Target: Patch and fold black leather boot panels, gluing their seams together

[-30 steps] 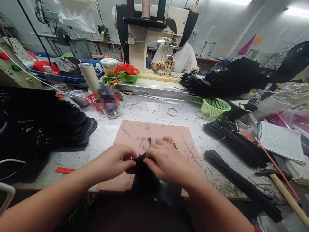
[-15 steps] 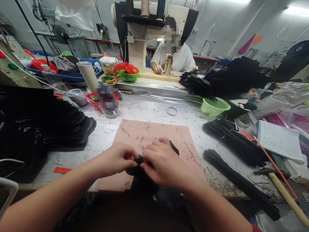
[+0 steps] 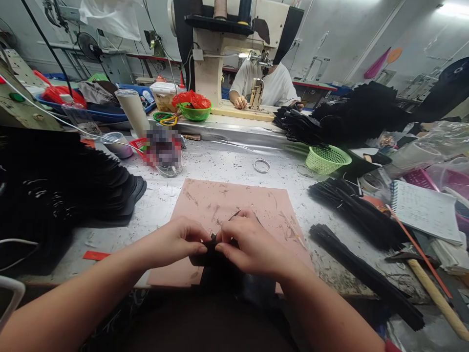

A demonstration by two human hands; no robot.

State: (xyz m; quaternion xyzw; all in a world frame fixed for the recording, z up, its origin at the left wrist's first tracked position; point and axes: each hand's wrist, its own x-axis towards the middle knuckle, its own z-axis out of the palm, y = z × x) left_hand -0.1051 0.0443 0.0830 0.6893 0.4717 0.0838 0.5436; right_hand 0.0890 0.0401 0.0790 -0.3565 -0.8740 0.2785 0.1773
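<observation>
A dark, flexible piece of black material (image 3: 220,278) hangs between my hands over the near edge of a pinkish board (image 3: 234,195). My left hand (image 3: 185,242) pinches its upper edge between thumb and fingers. Close beside it, my right hand (image 3: 242,242) is closed on the same edge, its fingers curled and thumb pressed below. A thin dark strip shows behind the right fingers. Most of the piece's lower part merges with the dark clothing below, so its outline cannot be made out.
Stacked black pieces (image 3: 106,190) fill the left side. At right lie bundled black strips (image 3: 359,274), a hammer (image 3: 436,293), a notebook (image 3: 425,210) and a green basket (image 3: 326,159). Beyond a sewing machine (image 3: 207,68), a person in a white shirt (image 3: 282,88) sits working.
The right fingers have shifted slightly on the black piece, and the strip beyond them shows less. My left hand keeps nearly the same place. The view has moved a little.
</observation>
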